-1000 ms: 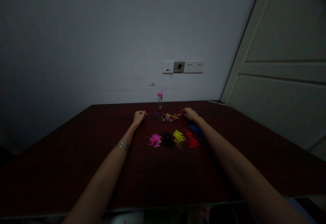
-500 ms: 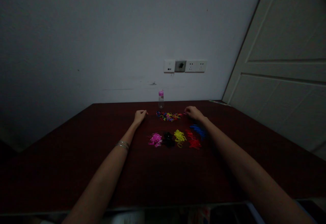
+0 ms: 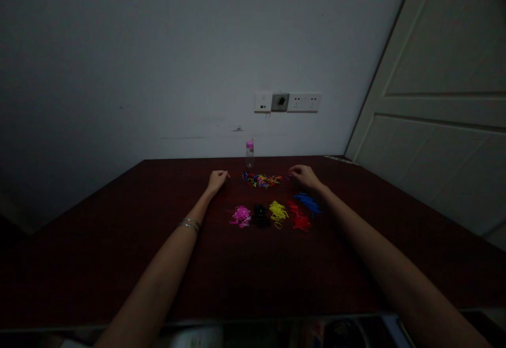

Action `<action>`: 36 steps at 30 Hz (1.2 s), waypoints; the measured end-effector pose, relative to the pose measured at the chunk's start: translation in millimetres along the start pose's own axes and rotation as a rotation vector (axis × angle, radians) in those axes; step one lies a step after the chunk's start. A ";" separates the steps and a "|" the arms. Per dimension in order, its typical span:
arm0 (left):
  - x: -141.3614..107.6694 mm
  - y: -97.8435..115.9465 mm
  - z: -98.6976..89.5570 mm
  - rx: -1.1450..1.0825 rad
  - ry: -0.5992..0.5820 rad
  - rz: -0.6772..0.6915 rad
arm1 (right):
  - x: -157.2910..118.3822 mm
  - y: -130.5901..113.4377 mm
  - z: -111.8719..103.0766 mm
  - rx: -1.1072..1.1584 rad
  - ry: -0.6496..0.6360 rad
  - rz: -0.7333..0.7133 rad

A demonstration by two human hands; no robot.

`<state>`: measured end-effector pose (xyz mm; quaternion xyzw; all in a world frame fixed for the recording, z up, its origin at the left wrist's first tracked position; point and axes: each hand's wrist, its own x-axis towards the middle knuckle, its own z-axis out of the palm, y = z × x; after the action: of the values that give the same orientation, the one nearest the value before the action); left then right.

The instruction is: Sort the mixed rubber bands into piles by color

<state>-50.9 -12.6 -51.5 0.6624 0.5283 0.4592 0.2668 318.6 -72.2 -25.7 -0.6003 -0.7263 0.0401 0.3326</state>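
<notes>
My left hand [image 3: 217, 180] rests on the table left of a mixed pile of coloured rubber bands [image 3: 261, 180], its fingers curled together and nothing visible in them. At the pile's right end is my right hand [image 3: 305, 176], thumb and fingers pinched, with a thin pinkish rubber band [image 3: 289, 175] at the tips. Nearer to me lie sorted heaps: pink bands [image 3: 241, 216], black bands [image 3: 260, 215], yellow bands [image 3: 279, 212], red bands [image 3: 299, 217] and blue bands [image 3: 308, 203]. The blue heap is just in front of my right wrist.
A clear bottle with a pink top [image 3: 250, 154] stands behind the mixed pile on the dark red table [image 3: 245, 274]. Beyond it, the wall carries sockets [image 3: 303, 103]. A pale panelled door [image 3: 443, 142] is on the right. An open space below the table's front edge holds partly visible items.
My right hand has shifted slightly right, away from the mixed pile, and more of the blue heap shows. My left hand stays where it was.
</notes>
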 end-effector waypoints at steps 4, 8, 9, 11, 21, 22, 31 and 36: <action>1.2 -2.1 0.5 0.013 0.002 0.012 | -0.9 -4.0 -0.1 0.015 -0.024 0.053; 1.5 -3.2 0.9 0.011 0.004 0.019 | -4.5 -8.9 -0.8 0.063 -0.037 0.090; 1.6 -3.4 1.0 0.008 0.003 0.018 | -5.9 -9.9 -1.0 0.078 -0.036 0.097; 1.7 -3.5 1.2 0.006 0.000 0.015 | -8.7 -11.1 -1.3 0.109 -0.039 0.110; -1.2 3.1 -0.2 0.040 -0.012 0.022 | -18.2 -11.4 0.2 0.151 -0.030 0.106; -1.7 4.3 -0.5 0.048 -0.013 0.020 | -19.1 -12.7 0.5 0.161 -0.029 0.097; -6.9 11.1 -1.7 0.057 -0.014 0.001 | -31.2 -75.2 6.7 0.288 -0.153 -0.093; -4.9 7.6 -0.8 0.056 -0.025 0.018 | -49.6 -139.9 10.1 0.296 -0.248 -0.327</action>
<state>-48.2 -19.6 -46.4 0.6801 0.5315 0.4383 0.2508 197.8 -152.0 8.9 -0.4100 -0.8353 0.1648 0.3271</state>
